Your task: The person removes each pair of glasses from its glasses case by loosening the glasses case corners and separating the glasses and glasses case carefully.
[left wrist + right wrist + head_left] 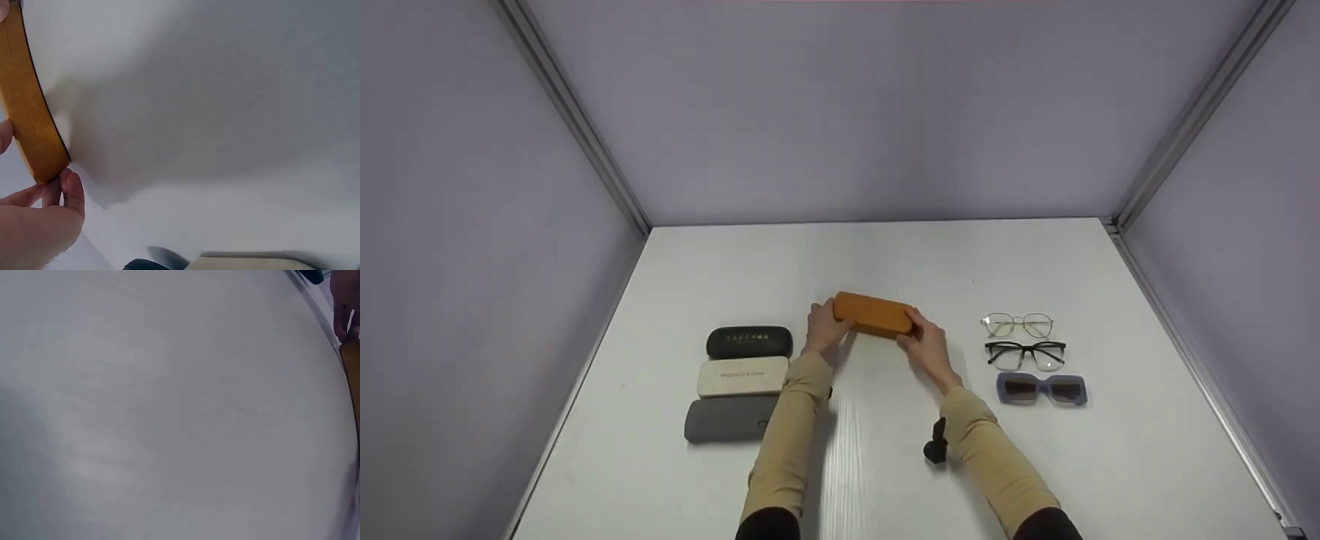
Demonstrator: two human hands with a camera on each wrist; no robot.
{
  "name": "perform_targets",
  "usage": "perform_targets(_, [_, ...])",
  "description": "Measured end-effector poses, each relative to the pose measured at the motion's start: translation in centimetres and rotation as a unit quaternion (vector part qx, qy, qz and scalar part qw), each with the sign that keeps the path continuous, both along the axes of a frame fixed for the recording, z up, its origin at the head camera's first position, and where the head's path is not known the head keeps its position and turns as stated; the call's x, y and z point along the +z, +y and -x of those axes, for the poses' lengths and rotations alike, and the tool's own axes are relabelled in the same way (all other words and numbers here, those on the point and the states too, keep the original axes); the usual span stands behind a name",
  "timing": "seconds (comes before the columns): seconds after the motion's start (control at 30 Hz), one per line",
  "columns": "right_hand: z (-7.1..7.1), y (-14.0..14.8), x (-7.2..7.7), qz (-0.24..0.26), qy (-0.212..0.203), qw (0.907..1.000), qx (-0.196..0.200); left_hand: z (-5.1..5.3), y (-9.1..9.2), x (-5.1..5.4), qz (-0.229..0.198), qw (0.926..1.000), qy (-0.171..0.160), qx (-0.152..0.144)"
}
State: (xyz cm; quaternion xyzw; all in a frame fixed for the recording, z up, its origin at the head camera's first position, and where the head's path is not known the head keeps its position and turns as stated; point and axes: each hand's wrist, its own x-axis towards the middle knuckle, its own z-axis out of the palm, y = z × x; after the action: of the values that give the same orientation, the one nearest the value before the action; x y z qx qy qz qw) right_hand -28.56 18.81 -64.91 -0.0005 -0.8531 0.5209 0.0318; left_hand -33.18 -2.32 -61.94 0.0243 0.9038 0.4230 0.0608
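An orange glasses case (873,314), closed, is at the middle of the table between my two hands, slightly slanted with its right end nearer me. My left hand (825,328) grips its left end, and my right hand (926,344) pinches the right end. In the left wrist view the left hand (42,225) has its fingertips against the lower end of the case (34,107). Only a strip of the case (352,371) and part of a hand (345,304) show at the right edge of the right wrist view. Whether the case touches the table cannot be told.
To the left lie a dark green case (749,342), a cream case (742,376) and a grey case (727,420). On the right are thin-framed glasses (1017,325), black-framed glasses (1025,355) and blue-grey sunglasses (1042,389). Pale walls (877,112) enclose the white table (870,465).
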Motion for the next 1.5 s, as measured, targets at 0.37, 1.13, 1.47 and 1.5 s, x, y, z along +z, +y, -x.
perform_targets(0.37, [-1.1,0.3,0.4,-0.01,-0.013,0.9999,-0.002,-1.8,0.0,-0.2,-0.001,1.0,0.006,0.005])
perform_targets(1.13, [-5.1,2.0,0.2,-0.083,-0.005,0.9965,-0.015,-8.0,0.5,0.5,0.087,0.9912,0.097,-0.021])
perform_targets(1.47, [-5.9,2.4,-0.1,-0.052,-0.001,0.9986,-0.011,-9.3,0.1,0.2,0.043,0.9965,0.071,-0.014])
perform_targets(1.5, [-6.0,2.4,-0.1,-0.049,-0.001,0.9988,-0.011,-9.4,0.0,0.2,0.035,0.9974,0.061,-0.016])
